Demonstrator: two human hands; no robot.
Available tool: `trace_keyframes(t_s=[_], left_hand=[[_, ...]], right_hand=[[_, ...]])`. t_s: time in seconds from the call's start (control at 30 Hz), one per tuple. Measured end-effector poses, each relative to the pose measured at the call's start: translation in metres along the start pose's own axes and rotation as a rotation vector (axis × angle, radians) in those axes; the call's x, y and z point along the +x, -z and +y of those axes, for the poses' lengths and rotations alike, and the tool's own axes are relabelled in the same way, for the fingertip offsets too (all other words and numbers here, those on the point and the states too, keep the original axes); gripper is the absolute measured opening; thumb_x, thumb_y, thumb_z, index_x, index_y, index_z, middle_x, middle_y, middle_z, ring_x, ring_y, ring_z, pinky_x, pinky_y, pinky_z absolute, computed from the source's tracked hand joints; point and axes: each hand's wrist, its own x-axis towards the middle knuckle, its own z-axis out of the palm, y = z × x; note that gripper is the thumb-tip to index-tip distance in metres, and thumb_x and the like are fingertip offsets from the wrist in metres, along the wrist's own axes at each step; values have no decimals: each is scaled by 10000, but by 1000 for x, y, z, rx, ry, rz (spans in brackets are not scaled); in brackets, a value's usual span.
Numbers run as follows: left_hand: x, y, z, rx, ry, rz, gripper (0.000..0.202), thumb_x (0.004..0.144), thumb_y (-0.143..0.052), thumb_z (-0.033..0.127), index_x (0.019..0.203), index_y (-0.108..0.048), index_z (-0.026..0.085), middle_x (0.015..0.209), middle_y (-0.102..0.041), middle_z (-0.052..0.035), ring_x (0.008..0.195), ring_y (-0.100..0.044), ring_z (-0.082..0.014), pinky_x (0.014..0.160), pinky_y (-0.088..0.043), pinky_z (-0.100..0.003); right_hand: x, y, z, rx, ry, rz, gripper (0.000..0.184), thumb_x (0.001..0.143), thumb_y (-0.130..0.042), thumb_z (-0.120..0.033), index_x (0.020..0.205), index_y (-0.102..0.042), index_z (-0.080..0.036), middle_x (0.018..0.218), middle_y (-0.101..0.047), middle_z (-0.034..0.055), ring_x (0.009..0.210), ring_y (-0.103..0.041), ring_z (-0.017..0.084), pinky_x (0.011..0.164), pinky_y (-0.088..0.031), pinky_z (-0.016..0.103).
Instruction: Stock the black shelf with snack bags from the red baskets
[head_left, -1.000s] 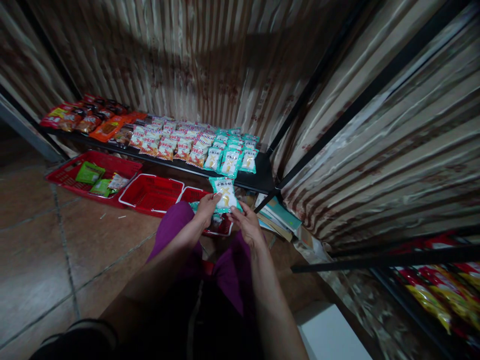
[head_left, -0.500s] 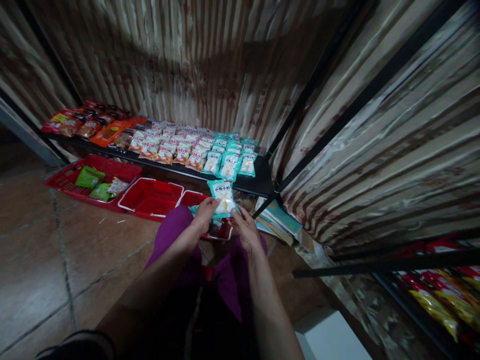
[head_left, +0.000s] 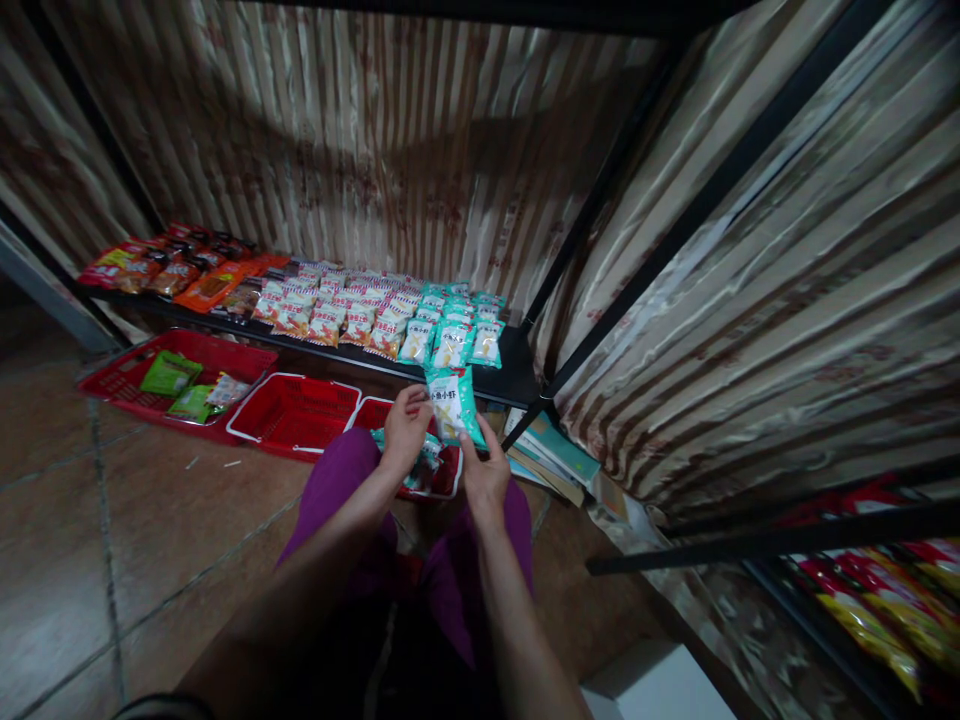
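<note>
A teal and white snack packet (head_left: 452,402) is held upright above my knees by both hands. My left hand (head_left: 406,430) pinches its left edge, fingers closed. My right hand (head_left: 484,472) grips its lower right corner. Just below the packet, a red basket (head_left: 452,476) with more teal packets stands on the floor. Rows of the same teal packets (head_left: 455,334) lie on the low black shelf (head_left: 517,362) right behind.
Red-and-white snack packets (head_left: 337,310) and orange ones (head_left: 176,267) fill the shelf to the left. Two more red baskets (head_left: 294,412) stand on the tiled floor. Flat books (head_left: 559,452) lie under the shelf's corner. Another shelf with red and yellow bags (head_left: 877,600) is at right.
Both hands have kept hold of the teal packet, tilting it a little and drawing it slightly closer. The view has shifted so the shelf sits lower and a bit left.
</note>
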Motion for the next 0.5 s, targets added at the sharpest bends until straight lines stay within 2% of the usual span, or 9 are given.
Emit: trace_keyframes(t_s=[0.13, 0.23, 0.33, 0.5], left_hand=[[-5, -10, 16, -122, 58, -104, 376, 640, -732, 350, 939, -601, 163, 942, -656, -81, 877, -609, -172, 809, -466, -296], [-8, -18, 18, -177, 95, -93, 430, 611, -756, 371, 933, -568, 159, 918, -652, -67, 830, -609, -154, 776, -469, -280], [-8, -20, 13, -168, 80, -21, 396, 635, -731, 399, 899, -549, 168, 822, -640, -26, 747, -597, -130, 722, -460, -253], [0, -16, 4, 0, -29, 62, 227, 707, -643, 379, 784, -562, 181, 679, -578, 23, 643, -542, -110, 627, -415, -213]], right_hand=[[-2, 7, 5, -347, 344, 29, 337, 827, -537, -264, 1144, -651, -257, 1098, -631, 86, 1016, -571, 212, 904, -438, 362], [-5, 9, 8, -485, 533, 76, 353, 832, -507, -175, 1128, -659, -292, 1076, -592, 85, 966, -539, 203, 841, -453, 356], [-8, 9, 10, -526, 624, 100, 399, 826, -496, -122, 1146, -647, -307, 999, -557, 81, 895, -510, 190, 769, -459, 328], [-12, 9, 13, -534, 697, 52, 482, 819, -438, -55, 1189, -618, -304, 930, -512, 72, 875, -486, 184, 753, -458, 319]])
